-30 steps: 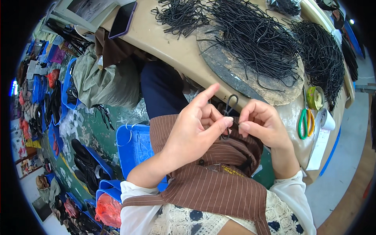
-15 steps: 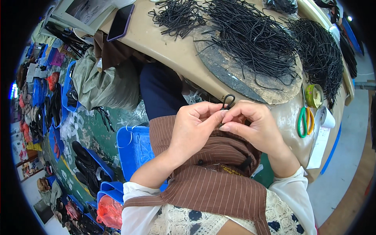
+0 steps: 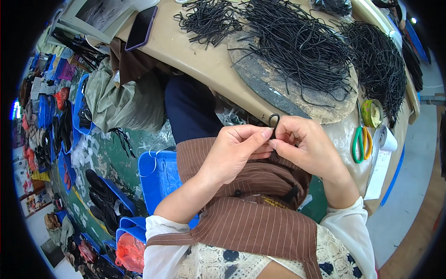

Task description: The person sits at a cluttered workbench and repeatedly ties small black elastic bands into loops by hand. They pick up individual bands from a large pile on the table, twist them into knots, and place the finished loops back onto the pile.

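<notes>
while both hands are up close together over the lap, they've got a little black cord [image 3: 278, 119] between them, its loop poking up above the fingertips. the left hand [image 3: 234, 149] has its grip pinching the cord with thumb and finger, and the right hand [image 3: 304, 145] has its grip pinching it too, just beside, though its curled fingers hide the exact spot. below is a brown pinstriped apron [image 3: 265, 228].

on the tan worktop [image 3: 186, 63], a big heap of cords [image 3: 297, 46] lies on a round board [image 3: 337, 110], with a smaller pile [image 3: 206, 21] to its left. green-and-orange-handled scissors [image 3: 357, 144] sit near a green tin [image 3: 372, 113].
</notes>
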`<act>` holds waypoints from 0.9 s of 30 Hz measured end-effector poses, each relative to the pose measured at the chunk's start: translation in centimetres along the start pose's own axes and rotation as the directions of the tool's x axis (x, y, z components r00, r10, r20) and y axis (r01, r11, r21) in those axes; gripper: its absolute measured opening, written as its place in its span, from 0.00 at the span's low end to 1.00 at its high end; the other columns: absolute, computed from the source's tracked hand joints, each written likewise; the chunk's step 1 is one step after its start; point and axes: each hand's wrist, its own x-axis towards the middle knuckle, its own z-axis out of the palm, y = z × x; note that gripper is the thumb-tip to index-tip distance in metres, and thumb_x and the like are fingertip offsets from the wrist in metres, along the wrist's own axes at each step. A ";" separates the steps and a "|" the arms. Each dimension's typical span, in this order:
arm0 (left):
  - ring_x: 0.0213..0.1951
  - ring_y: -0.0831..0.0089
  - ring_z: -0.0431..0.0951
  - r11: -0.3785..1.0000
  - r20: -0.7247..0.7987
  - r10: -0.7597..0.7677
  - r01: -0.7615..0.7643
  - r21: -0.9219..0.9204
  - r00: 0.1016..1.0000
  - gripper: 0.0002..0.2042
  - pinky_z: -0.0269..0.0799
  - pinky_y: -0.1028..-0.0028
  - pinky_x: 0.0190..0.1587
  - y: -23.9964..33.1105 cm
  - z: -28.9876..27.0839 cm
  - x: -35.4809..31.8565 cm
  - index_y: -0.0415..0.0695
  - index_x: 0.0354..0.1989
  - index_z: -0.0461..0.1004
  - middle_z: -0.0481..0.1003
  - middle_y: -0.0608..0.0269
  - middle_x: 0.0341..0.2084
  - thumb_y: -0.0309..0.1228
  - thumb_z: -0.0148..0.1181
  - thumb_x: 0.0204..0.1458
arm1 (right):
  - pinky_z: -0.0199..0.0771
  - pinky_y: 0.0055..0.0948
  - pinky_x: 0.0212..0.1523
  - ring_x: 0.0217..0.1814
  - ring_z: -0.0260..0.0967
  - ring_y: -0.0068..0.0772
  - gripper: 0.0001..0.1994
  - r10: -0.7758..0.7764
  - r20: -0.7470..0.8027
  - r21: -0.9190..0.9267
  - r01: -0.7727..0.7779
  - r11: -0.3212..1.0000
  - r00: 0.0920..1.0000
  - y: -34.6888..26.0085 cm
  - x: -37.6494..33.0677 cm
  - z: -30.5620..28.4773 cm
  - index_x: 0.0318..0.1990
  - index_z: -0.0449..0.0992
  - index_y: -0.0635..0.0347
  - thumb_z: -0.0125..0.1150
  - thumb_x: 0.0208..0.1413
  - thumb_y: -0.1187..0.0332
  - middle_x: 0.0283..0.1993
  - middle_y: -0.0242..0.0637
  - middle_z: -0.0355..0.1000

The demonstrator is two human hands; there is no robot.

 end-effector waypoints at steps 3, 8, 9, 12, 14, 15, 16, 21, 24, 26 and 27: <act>0.30 0.76 0.76 0.998 -0.008 -0.048 0.048 -0.029 0.999 0.10 0.74 0.79 0.34 0.3 0.2 -0.2 0.39 0.36 0.73 0.75 0.60 0.29 0.32 0.53 0.52 | 0.62 0.23 0.19 0.18 0.62 0.24 0.09 -0.062 -0.034 -0.039 0.060 0.997 0.998 -0.1 0.1 -0.1 0.21 0.65 0.66 0.59 0.43 0.73 0.18 0.37 0.65; 0.30 0.77 0.76 0.982 0.015 -0.139 0.140 -0.129 0.990 0.10 0.73 0.79 0.32 0.6 0.3 -0.6 0.40 0.36 0.73 0.75 0.62 0.29 0.34 0.52 0.52 | 0.62 0.22 0.19 0.17 0.63 0.23 0.13 -0.130 -0.012 -0.070 0.129 0.989 0.991 -0.3 -0.1 -0.8 0.23 0.66 0.65 0.67 0.38 0.70 0.18 0.36 0.65; 0.30 0.77 0.76 0.984 0.018 -0.123 0.124 -0.128 0.992 0.10 0.73 0.79 0.33 0.7 0.5 -0.7 0.40 0.36 0.73 0.75 0.62 0.28 0.34 0.52 0.52 | 0.63 0.22 0.19 0.18 0.63 0.23 0.14 -0.153 -0.037 -0.112 0.148 0.983 0.988 -0.2 -0.1 -0.7 0.23 0.66 0.64 0.67 0.38 0.69 0.18 0.36 0.65; 0.30 0.77 0.76 0.992 0.027 -0.070 0.073 -0.107 0.997 0.12 0.73 0.79 0.32 0.9 0.8 -0.8 0.39 0.37 0.73 0.75 0.61 0.27 0.35 0.52 0.52 | 0.64 0.21 0.20 0.18 0.64 0.22 0.14 -0.249 -0.134 -0.196 0.221 0.956 0.959 0.0 0.0 -0.4 0.25 0.66 0.63 0.68 0.37 0.69 0.20 0.35 0.66; 0.30 0.77 0.76 0.997 0.032 -0.032 0.034 -0.070 0.999 0.12 0.73 0.80 0.32 0.8 0.7 -0.6 0.39 0.38 0.73 0.75 0.61 0.27 0.35 0.52 0.52 | 0.65 0.20 0.21 0.20 0.65 0.22 0.13 -0.339 -0.238 -0.198 0.296 0.934 0.910 0.1 0.0 0.1 0.26 0.67 0.63 0.67 0.38 0.71 0.21 0.35 0.67; 0.30 0.77 0.76 0.998 0.010 -0.005 0.006 -0.065 1.000 0.13 0.73 0.80 0.31 0.7 0.7 -0.4 0.38 0.38 0.73 0.75 0.61 0.28 0.35 0.52 0.52 | 0.65 0.19 0.22 0.21 0.65 0.21 0.12 -0.330 -0.260 -0.140 0.303 0.943 0.907 0.5 0.0 0.3 0.26 0.67 0.63 0.67 0.38 0.72 0.22 0.34 0.67; 0.29 0.77 0.76 0.998 -0.013 0.021 -0.022 -0.059 1.000 0.13 0.73 0.80 0.31 0.6 0.8 -0.3 0.38 0.39 0.72 0.75 0.61 0.28 0.35 0.52 0.52 | 0.66 0.19 0.23 0.22 0.65 0.20 0.12 -0.320 -0.281 -0.082 0.310 0.947 0.905 1.2 0.1 0.7 0.27 0.68 0.63 0.67 0.38 0.73 0.23 0.33 0.68; 0.29 0.76 0.76 0.997 -0.110 0.078 -0.081 -0.020 0.991 0.12 0.74 0.79 0.32 1.1 1.6 -0.2 0.37 0.39 0.72 0.75 0.61 0.30 0.34 0.52 0.52 | 0.67 0.16 0.26 0.26 0.65 0.15 0.09 -0.124 -0.308 0.306 0.222 0.926 0.943 2.6 -0.4 1.5 0.31 0.69 0.65 0.63 0.43 0.75 0.26 0.30 0.69; 0.29 0.76 0.76 0.986 -0.130 0.160 -0.153 0.065 0.979 0.12 0.74 0.78 0.32 1.4 1.6 -0.2 0.37 0.39 0.72 0.74 0.61 0.29 0.33 0.51 0.53 | 0.67 0.14 0.26 0.26 0.65 0.14 0.07 0.049 -0.217 0.566 0.085 0.820 0.975 2.3 -0.6 1.4 0.31 0.70 0.65 0.60 0.46 0.75 0.27 0.29 0.69; 0.29 0.75 0.76 0.971 -0.125 0.212 -0.194 0.141 0.969 0.12 0.74 0.78 0.33 1.7 1.6 -0.3 0.36 0.39 0.71 0.74 0.62 0.28 0.33 0.51 0.54 | 0.67 0.13 0.27 0.26 0.64 0.13 0.06 0.066 -0.138 0.564 0.024 0.826 0.988 2.5 -0.7 0.9 0.32 0.70 0.65 0.59 0.48 0.74 0.27 0.28 0.68; 0.29 0.75 0.76 0.967 -0.124 0.227 -0.208 0.151 0.966 0.12 0.74 0.78 0.33 1.7 1.6 -0.3 0.36 0.38 0.71 0.74 0.61 0.28 0.33 0.50 0.54 | 0.66 0.12 0.26 0.25 0.64 0.12 0.05 0.078 -0.113 0.595 0.004 0.804 0.991 2.4 -0.7 0.8 0.32 0.70 0.65 0.58 0.48 0.74 0.26 0.27 0.68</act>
